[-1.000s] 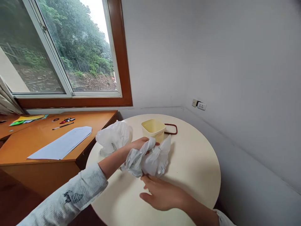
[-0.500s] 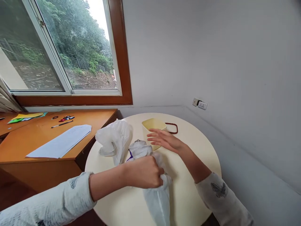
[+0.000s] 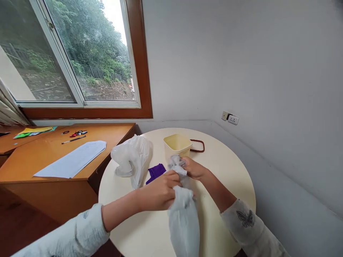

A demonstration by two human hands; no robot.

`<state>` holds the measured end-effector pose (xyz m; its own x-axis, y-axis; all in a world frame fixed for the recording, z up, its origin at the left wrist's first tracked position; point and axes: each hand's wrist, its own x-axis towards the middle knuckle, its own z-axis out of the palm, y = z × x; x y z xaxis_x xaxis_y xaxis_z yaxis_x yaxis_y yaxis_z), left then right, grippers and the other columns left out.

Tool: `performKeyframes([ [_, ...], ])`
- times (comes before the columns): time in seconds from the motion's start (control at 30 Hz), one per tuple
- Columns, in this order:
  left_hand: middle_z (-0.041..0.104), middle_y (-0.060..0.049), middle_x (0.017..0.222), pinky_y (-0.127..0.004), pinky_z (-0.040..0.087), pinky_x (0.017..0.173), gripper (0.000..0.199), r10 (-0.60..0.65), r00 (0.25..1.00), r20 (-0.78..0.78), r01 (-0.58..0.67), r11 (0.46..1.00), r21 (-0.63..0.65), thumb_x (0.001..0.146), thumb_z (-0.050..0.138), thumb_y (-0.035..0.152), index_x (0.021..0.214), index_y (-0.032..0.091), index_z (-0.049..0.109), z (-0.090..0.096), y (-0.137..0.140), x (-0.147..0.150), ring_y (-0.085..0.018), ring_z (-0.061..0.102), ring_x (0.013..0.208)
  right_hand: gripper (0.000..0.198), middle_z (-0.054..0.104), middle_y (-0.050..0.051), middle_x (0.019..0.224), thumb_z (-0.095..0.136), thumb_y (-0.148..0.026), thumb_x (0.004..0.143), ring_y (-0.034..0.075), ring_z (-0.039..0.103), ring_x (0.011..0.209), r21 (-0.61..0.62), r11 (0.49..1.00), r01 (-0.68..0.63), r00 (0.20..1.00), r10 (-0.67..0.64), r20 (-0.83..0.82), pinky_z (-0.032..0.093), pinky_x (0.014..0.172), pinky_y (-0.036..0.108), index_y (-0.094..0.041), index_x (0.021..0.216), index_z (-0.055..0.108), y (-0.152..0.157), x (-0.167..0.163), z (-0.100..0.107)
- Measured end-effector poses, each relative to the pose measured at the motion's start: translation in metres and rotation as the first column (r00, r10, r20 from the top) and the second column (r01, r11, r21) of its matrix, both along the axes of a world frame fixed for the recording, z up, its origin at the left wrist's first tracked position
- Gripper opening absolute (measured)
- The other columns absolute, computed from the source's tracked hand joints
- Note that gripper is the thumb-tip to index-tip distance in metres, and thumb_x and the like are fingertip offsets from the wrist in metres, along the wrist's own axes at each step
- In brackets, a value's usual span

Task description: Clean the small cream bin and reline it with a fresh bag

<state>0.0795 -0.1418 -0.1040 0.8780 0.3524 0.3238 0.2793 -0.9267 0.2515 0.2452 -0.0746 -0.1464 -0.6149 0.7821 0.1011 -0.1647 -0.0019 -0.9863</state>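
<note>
A thin whitish plastic bag [image 3: 184, 221] hangs down toward me over the round table. My left hand [image 3: 164, 191] is closed around its gathered middle. Higher up, my right hand [image 3: 194, 168] grips the crumpled top end of the same bag. Just beyond the hands stands a pale yellow square plastic bin [image 3: 174, 146], its inside visible from above. A folded purple cloth [image 3: 156, 172] lies left of my hands. Farther left is a second, crumpled white plastic bag [image 3: 134, 157].
The round cream table [image 3: 225, 178] stands against the wall. A brown rectangular frame [image 3: 197, 146] lies beside the bin. On the wooden desk [image 3: 53, 150] at left are white papers [image 3: 73, 159], a pen [image 3: 73, 139] and coloured sheets. A wall socket [image 3: 233, 119] sits at right.
My right hand has moved down from beside the bin and closed on the bag's top end. The bag's top has shifted right, uncovering the purple cloth.
</note>
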Motion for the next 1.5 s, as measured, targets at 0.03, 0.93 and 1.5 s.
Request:
performKeyframes([
  [0.03,0.063,-0.004,0.079,-0.033,0.037,0.083,0.016,0.09,0.992,0.093,-0.083,0.993,-0.081,0.081,0.053,0.025,0.088,0.026,0.067,-0.003,0.0,-0.002,-0.018,0.053,0.083,0.025,0.056,-0.001,0.068,0.07,-0.035,0.063,0.011,0.052,0.064,0.062,0.993,0.101,0.995,-0.101,-0.006,0.041,0.061,0.022,-0.015,0.072,0.058,-0.003,0.004,0.001],
  [0.93,0.049,-0.007,0.106,-0.044,0.035,0.085,0.018,0.683,0.709,0.177,-0.66,0.731,-0.175,0.061,0.047,0.003,0.048,0.015,0.049,-0.028,0.024,0.019,-0.025,0.043,0.102,0.017,0.055,0.002,0.086,0.059,-0.032,0.074,0.018,0.048,0.084,0.912,0.271,0.308,0.486,-0.869,0.094,0.029,0.078,0.036,-0.02,0.064,0.054,-0.082,-0.003,0.038],
  [1.5,0.042,-0.008,0.107,-0.034,0.032,0.096,0.007,0.462,0.8,0.383,-0.225,0.823,-0.522,0.075,0.062,0.026,0.074,0.018,0.063,-0.034,0.024,0.011,-0.02,0.042,0.108,0.007,0.053,0.0,0.092,0.053,-0.024,0.066,0.019,0.048,0.093,0.573,0.675,0.465,0.55,-0.727,0.411,0.03,0.086,0.037,-0.022,0.072,0.055,-0.038,0.012,-0.003],
])
